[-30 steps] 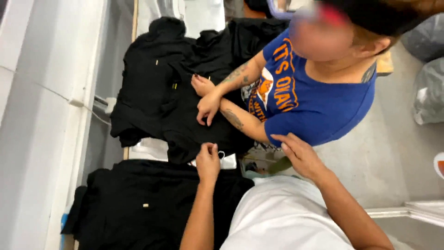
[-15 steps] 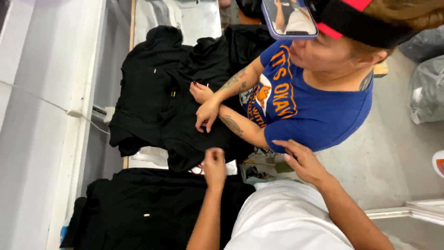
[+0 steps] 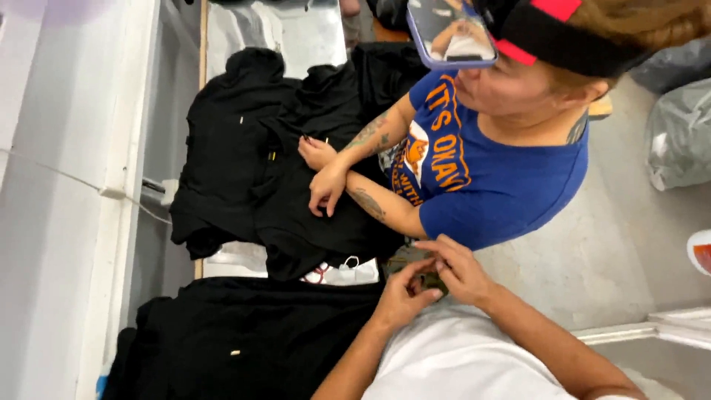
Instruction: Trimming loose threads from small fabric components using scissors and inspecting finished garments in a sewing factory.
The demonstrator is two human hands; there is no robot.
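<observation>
My left hand and my right hand meet in front of my white shirt. Between their fingertips is a small dark greenish item, too hidden to name. The left fingers pinch it; the right fingers curl over it from above. Left of my hands a black garment lies flat on the table. Beyond it, a co-worker in a blue printed shirt leans over a pile of black garments, with both of their hands resting on it.
A white tag or small bag with loops lies between the two black piles. A metal table top shows at the far end. A white ledge runs along the left. Grey plastic bags sit on the floor at right.
My left hand has left the edge of the black garment and moved right to join my right hand on the small item. The co-worker's hands stay on the pile.
</observation>
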